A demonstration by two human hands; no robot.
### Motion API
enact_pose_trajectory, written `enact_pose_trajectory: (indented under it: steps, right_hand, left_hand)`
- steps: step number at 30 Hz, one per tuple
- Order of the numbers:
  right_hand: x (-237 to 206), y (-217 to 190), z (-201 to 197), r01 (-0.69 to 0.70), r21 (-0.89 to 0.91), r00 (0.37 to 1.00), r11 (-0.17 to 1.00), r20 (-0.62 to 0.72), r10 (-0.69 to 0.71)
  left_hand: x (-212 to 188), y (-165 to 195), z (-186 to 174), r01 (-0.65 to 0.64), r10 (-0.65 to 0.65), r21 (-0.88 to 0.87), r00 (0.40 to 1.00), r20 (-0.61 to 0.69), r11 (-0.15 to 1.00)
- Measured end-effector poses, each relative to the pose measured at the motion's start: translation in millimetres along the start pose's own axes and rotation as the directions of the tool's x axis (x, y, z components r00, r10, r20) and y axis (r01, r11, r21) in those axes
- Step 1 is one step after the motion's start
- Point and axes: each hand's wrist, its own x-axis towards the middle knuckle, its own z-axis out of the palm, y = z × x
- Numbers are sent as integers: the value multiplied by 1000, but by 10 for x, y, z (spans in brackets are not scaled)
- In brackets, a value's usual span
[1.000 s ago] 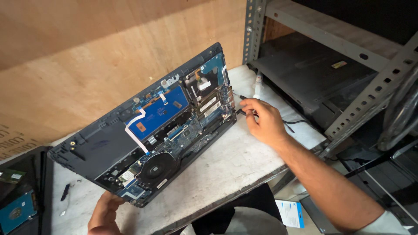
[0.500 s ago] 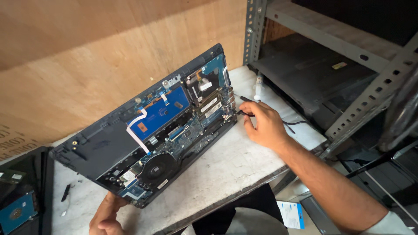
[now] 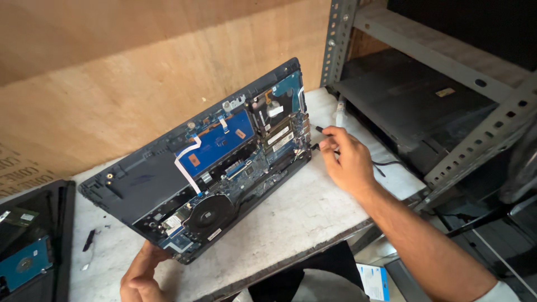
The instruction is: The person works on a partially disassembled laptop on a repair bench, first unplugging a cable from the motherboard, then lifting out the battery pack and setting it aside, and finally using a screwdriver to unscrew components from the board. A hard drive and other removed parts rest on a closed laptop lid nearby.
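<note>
An opened dark laptop base [image 3: 140, 182] stands tilted on its long edge on the white worktop [image 3: 291, 215], its blue circuit boards, round fan and white ribbon cable facing me. My left hand [image 3: 142, 277] grips its lower left corner from underneath. My right hand [image 3: 347, 162] is at the laptop's right edge, fingers pinched on a thin black cable plug [image 3: 320, 130] right beside the side ports. Whether the plug sits in a port is hidden by my fingers.
A plywood wall [image 3: 112, 72] rises behind the worktop. A grey slotted metal rack [image 3: 475, 151] at right holds a dark flat device [image 3: 414, 100]. Another opened laptop with a blue hard drive [image 3: 22, 265] lies at far left. A small black part [image 3: 88, 240] lies on the worktop.
The laptop base has stayed propped at nearly the same tilt. My right hand has shifted slightly along the laptop's right edge, still pinching the plug.
</note>
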Motion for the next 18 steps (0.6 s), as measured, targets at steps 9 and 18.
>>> enact_pose_trajectory:
  steps: [9,18]
  right_hand:
    - [2,-61,21,11,97,999,995,38,-15]
    - [-18,-171,14,-16,73,996,997,92,9]
  left_hand:
    - [-16,144,-6,-28,29,15,997,-70,999]
    - [-26,106,-106,-46,46,3,998,-43,999]
